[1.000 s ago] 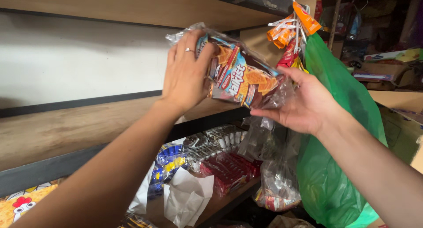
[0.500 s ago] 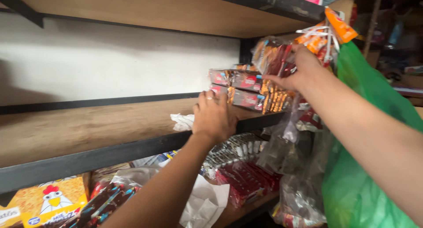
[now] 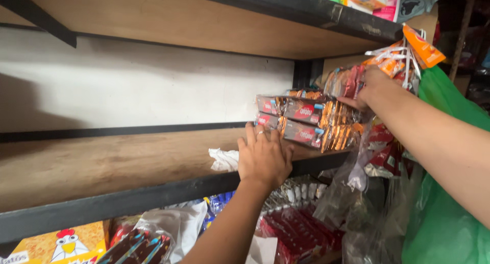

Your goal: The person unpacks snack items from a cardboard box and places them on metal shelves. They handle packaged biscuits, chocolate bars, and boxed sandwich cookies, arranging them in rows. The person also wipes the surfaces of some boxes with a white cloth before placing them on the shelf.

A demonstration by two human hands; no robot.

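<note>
Stacked packs of biscuits (image 3: 301, 122) in red and orange wrappers lie at the right end of a wooden shelf (image 3: 102, 167). My right hand (image 3: 373, 84) reaches in from the right and grips the top of this stack, fingers curled over a clear-wrapped pack. My left hand (image 3: 263, 159) lies flat on the shelf's front edge with its fingers spread, fingertips touching the lowest pack. It holds nothing. A crumpled white scrap (image 3: 223, 159) sits on the shelf just left of that hand.
An upper shelf (image 3: 204, 24) hangs close overhead. Orange sachets (image 3: 421, 45) and a green plastic bag (image 3: 444, 223) hang at the right. Below are red packets (image 3: 301, 233), clear bags and a yellow box with a chicken picture (image 3: 56, 243).
The biscuit packs went from being held in both hands in the air to lying on the shelf. My left hand dropped to the shelf edge; my right stays on the stack.
</note>
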